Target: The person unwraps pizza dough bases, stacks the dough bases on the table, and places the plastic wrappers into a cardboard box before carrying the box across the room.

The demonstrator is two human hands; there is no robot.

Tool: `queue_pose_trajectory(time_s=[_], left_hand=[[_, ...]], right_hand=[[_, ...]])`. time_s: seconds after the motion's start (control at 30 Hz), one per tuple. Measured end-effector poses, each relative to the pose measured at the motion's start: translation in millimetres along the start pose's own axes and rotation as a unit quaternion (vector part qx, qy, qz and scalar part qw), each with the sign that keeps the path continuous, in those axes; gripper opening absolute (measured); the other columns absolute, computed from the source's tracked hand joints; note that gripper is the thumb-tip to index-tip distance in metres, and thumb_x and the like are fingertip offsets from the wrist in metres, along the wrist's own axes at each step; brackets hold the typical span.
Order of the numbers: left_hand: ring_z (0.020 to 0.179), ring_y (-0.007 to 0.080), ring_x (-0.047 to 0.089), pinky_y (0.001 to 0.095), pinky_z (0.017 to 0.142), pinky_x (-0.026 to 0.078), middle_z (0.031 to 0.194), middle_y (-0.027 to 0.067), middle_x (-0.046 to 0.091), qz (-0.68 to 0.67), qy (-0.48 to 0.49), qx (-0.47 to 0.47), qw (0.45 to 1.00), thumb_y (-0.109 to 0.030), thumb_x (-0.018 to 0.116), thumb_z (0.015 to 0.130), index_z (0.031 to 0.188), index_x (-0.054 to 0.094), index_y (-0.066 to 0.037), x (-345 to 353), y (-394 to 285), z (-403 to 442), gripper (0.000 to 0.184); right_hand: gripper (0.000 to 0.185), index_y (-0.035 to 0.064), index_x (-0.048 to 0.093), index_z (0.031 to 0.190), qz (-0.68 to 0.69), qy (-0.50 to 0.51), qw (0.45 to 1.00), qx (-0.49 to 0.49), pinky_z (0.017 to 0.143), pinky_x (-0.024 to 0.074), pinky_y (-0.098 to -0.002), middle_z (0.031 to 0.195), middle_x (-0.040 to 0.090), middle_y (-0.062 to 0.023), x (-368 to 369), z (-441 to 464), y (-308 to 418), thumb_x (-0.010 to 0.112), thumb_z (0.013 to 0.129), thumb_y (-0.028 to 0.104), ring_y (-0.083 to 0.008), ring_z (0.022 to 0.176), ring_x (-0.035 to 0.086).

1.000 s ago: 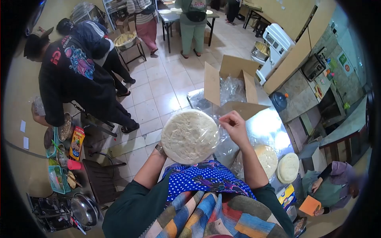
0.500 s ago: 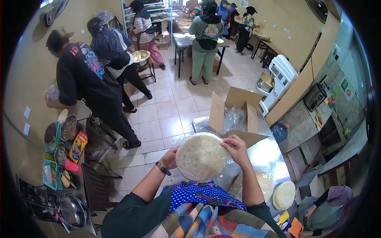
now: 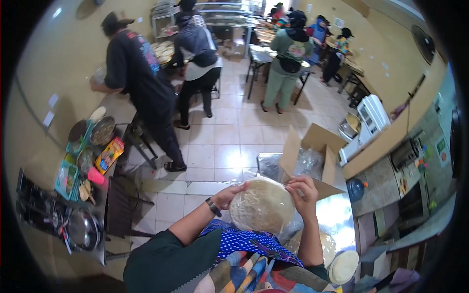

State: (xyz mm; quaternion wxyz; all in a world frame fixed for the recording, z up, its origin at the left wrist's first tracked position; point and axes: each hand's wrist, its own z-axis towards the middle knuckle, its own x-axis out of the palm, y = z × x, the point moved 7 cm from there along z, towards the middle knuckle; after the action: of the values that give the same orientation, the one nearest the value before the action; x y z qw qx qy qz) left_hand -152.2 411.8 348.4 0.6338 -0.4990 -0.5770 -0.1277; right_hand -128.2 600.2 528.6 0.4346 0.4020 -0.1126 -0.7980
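Left grip (image 3: pixel 230 196), right grip (image 3: pixel 303 192), bagged flatbread (image 3: pixel 261 205) between

Walls: yellowish, small white papers stuck on the left one
Floor: glossy pale tiles (image 3: pixel 229 154), light glaring off them
Near table: shiny metal top (image 3: pixel 340 211), bright along its right edge
Back: metal rack (image 3: pixel 222 22), dark-legged table (image 3: pixel 260 57)
Upper right: dark wall fan (image 3: pixel 423 44)

Shiny metal table (image 3: pixel 340 211) bears open cardboard box (image 3: pixel 290 152), plastic-wrapped pale round (image 3: pixel 326 246), and bare pale round (image 3: pixel 344 267) at near corner.
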Motion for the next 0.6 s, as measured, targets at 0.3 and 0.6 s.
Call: queue_pose_trajectory(time_s=[0.3,0.6], left_hand=[[0.112,0.0222,0.060,0.0360,0.094,0.051,0.129,0.0158,0.055,0.053,0.004,0.001,0.999,-0.036,0.047,0.098,0.137,0.039,0.000,-6.0,0.3,1.1,0.054],[0.108,0.0185,0.061,0.0334,0.088,0.054,0.123,0.0129,0.059,0.067,-0.095,0.123,0.986,-0.044,0.051,0.094,0.134,0.044,-0.001,4.2,-25.5,-26.6,0.059]], right_hand=[[0.011,0.0017,0.059,0.076,0.100,-0.104,0.989,0.034,0.083,0.0464,-0.0350,0.090,0.061,-0.0072,-12.9,-16.5,5.4,0.070,0.078,0.003,-0.0250,0.090,0.059],[0.037,0.0071,0.047,0.113,0.185,-0.196,0.923,0.273,0.074,0.0454,-0.0285,0.097,0.052,-0.0048,-36.7,-77.2,-91.6,0.067,0.083,0.013,-0.0140,0.091,0.053]])
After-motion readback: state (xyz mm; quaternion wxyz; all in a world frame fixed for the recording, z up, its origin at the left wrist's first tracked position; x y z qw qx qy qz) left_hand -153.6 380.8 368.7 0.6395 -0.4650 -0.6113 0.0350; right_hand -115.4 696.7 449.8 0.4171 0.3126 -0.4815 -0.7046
